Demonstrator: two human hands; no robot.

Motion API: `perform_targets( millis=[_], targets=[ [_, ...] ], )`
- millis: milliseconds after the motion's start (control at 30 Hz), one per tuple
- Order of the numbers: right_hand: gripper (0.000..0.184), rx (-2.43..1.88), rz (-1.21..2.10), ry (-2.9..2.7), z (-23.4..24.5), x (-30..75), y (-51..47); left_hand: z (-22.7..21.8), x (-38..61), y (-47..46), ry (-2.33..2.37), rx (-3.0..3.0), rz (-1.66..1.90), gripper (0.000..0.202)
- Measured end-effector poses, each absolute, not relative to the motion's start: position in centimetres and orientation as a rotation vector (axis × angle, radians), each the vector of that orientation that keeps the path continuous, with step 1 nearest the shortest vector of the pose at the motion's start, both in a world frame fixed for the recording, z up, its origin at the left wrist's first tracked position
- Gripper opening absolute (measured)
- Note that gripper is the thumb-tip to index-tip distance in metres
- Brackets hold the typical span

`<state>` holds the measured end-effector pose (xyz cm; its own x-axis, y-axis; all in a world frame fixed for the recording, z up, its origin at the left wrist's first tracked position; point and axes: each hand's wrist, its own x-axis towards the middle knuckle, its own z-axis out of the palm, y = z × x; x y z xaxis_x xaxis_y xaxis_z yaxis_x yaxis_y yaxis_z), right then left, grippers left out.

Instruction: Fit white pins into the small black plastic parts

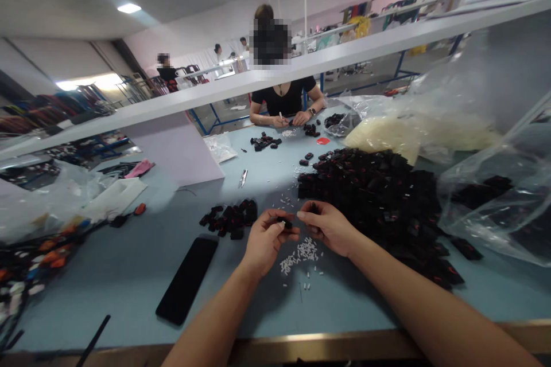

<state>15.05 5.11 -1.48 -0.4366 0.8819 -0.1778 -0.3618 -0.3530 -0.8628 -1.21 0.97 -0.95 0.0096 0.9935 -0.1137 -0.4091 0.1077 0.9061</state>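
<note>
The left grip (264,241) pinches a small black piece (284,222) between thumb and fingertips, held up just above the surface. The right grip (329,228) curls inward close beside it; something dark shows at its fingertips, but it is too small to tell whether that is pinched. The work in hand is close finger handling of that one piece, with both grips raised together.

Just below lies a scatter of small white pegs (301,253) on the pale blue surface (107,298). To the right spreads a large heap of black pieces with red marks (370,195), and to the left sits a smaller black heap (228,219). A black smartphone (187,280) lies face up nearer the left forearm. Across the surface, a co-worker (284,97) handles similar pieces.
</note>
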Motion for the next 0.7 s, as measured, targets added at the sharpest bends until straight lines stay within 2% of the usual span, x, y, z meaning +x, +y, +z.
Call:
perform_targets(
  millis=[700],
  targets=[
    [0.034, -0.846, 1.869, -0.998, -1.54, 15.08, 5.16, -0.88, -1.11, 1.0, 0.985, 0.806, 1.319, 0.021]
  ],
)
